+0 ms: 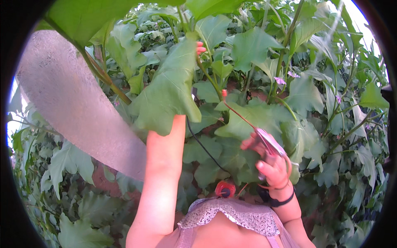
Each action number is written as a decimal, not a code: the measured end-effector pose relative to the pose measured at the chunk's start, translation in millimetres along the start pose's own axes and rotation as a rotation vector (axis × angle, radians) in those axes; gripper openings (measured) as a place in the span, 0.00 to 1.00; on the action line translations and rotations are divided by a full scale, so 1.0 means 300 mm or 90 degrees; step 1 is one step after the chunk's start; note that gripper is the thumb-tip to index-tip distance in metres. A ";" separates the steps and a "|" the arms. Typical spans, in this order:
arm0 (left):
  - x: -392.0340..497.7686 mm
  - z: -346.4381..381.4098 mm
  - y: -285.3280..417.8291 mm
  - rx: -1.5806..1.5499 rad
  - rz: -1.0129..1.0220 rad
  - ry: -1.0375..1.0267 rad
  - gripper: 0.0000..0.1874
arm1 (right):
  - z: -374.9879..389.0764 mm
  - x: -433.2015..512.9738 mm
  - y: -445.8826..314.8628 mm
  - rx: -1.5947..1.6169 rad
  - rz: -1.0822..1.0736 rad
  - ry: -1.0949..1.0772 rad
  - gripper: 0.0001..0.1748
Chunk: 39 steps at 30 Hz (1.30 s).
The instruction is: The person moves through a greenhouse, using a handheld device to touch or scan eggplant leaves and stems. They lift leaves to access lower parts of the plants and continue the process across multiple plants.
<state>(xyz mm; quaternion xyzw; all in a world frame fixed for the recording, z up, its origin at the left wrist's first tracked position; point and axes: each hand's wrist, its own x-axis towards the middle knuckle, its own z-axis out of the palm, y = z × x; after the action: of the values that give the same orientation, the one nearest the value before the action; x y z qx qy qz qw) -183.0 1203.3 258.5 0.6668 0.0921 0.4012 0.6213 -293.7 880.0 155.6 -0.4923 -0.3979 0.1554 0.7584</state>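
My left hand [201, 48] reaches up among eggplant-like plants. A large green leaf [169, 83] covers most of it, and only some fingertips show beside a stem, so its grip is hidden. My right hand [273, 167] holds a slim pinkish handheld device [269, 141], slightly blurred. From the device a thin reddish-brown wand [239, 115] slants up and left to a red tip [224, 93], which appears close to a plant stem [211, 79]. A reddish tube [289, 167] loops from the device towards my right wrist, which wears a black band [281, 201].
A broad grey, concrete-like strip [83, 105] runs diagonally on the left. Purple flowers [280, 81] hang among leaves on the right. A black cable [203, 145] curves down beside my left forearm. A red round object [225, 189] with a dark centre sits at my waist.
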 end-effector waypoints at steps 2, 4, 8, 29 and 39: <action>-0.003 -0.012 0.092 0.140 -0.042 -0.121 0.18 | 0.051 0.076 0.056 -0.012 0.000 -0.004 0.40; 0.028 -0.026 0.179 0.329 -0.065 -0.250 0.16 | 0.088 0.152 0.114 -0.050 -0.003 -0.002 0.37; 0.040 -0.039 0.223 0.398 -0.069 -0.362 0.15 | 0.122 0.249 0.190 -0.090 -0.039 0.011 0.34; -0.001 -0.038 0.099 0.093 0.401 -0.232 0.05 | -0.020 0.168 0.169 -0.120 -0.126 0.006 0.41; 0.053 0.156 0.084 -0.087 0.241 0.149 0.07 | -0.254 -0.007 0.065 -0.038 -0.171 0.168 0.48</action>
<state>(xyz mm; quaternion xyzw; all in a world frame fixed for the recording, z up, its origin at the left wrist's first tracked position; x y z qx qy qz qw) -151.6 1172.5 292.3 0.5776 0.0093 0.5905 0.5636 -234.4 840.4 122.7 -0.4730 -0.3617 -0.0246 0.8031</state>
